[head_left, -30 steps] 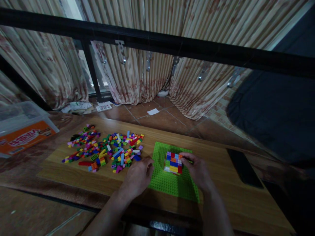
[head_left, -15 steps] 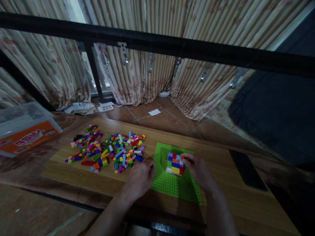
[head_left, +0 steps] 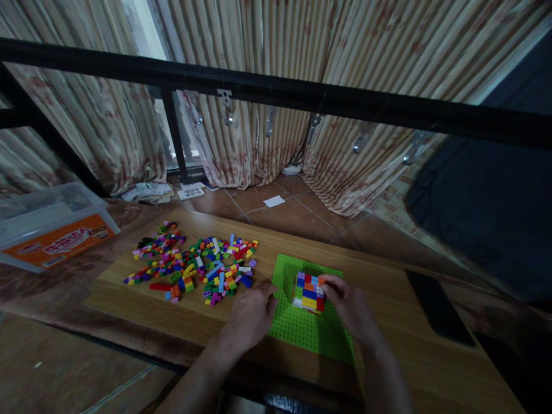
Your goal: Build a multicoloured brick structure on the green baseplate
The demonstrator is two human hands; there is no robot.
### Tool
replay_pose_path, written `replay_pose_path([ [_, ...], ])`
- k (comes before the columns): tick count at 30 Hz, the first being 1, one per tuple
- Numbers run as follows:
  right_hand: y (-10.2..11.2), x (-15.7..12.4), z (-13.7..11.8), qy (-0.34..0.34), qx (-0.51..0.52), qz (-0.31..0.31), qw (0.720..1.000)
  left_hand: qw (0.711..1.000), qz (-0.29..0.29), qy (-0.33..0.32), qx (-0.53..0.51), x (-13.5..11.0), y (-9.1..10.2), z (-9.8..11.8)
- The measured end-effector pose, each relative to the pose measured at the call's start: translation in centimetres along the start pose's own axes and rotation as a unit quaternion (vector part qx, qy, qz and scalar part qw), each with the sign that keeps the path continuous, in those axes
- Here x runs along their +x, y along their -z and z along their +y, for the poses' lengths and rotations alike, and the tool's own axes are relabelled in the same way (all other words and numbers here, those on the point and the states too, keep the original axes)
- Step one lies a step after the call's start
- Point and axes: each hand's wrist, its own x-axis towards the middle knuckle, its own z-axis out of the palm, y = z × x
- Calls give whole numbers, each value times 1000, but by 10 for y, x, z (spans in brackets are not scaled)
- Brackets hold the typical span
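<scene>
A block-shaped build of toy bricks (head_left: 308, 292), its top a patchwork of red, blue, yellow, orange and white, stands on a bright green studded baseplate (head_left: 288, 328). At the far right corner of its top, the thumb and fingers of my right hand (head_left: 345, 299) pinch an orange brick (head_left: 321, 280). My left hand (head_left: 252, 313) hovers by the baseplate's left edge, apart from the build. Its fingers are curled together, and whatever they may hold is hidden.
Loose bricks (head_left: 219, 270) are heaped left of the baseplate on the wooden table (head_left: 142, 310). A clear plastic box (head_left: 56, 230) with an orange label stands at the far left. To the right lies a dark, flat phone-like slab (head_left: 437, 307). A black rail (head_left: 276, 86) crosses behind.
The whole view has shifted slightly, so everything sits a little lower and to the right. Both hands keep nearly the same places beside the build.
</scene>
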Motion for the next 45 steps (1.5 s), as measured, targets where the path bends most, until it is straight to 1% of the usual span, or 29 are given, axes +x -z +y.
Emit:
replay_pose_path([
  [2, 2, -2, 2, 1, 23, 7, 1000, 1000, 4, 0, -1, -1, -1, 0],
  [5, 8, -3, 4, -18, 54, 48, 997, 1000, 6, 1, -3, -3, -1, -1],
  [9, 12, -2, -3, -41, 63, 176, 981, 1000, 12, -8, -10, -6, 0, -2],
  [11, 6, -3, -12, -21, 52, 243, 968, 1000, 15, -7, -9, -7, 0, -2],
  [13, -6, -6, -25, 20, 55, 295, 954, 1000, 15, 0, -6, -8, 2, -2],
  [15, -21, -12, -38, 67, 65, 324, 941, 1000, 13, 7, -5, -8, 5, -3],
  [16, -30, -16, -44, 88, 63, 325, 940, 1000, 13, 11, -5, -8, 6, -4],
  [18, -46, -25, -55, 121, 39, 288, 949, 1000, 16, 21, -5, -9, 9, -6],
  [20, -61, -32, -63, 161, -7, 216, 963, 999, 19, 35, -3, -10, 12, -9],
  [23, -78, -36, -70, 234, -55, 107, 965, 999, 20, 49, -1, -10, 14, -12],
  [24, -82, -36, -71, 247, -62, 79, 964, 998, 19, 54, -1, -10, 15, -13],
  [26, -89, -34, -70, 245, -71, 43, 966, 998, 22, 62, -3, -10, 17, -15],
  [32, -101, -26, -61, 194, -122, -1, 973, 996, 31, 78, -20, -11, 21, -21],
  [35, -106, -23, -57, 179, -144, -21, 973, 994, 54, 85, -42, -12, 25, -23],
  [41, -117, -22, -59, 171, -153, -35, 973, 983, 101, 127, -83, -10, 47, -33],
  [45, -126, -21, -64, 177, -176, -32, 968, 964, 163, 158, -135, -10, 63, -46],
])
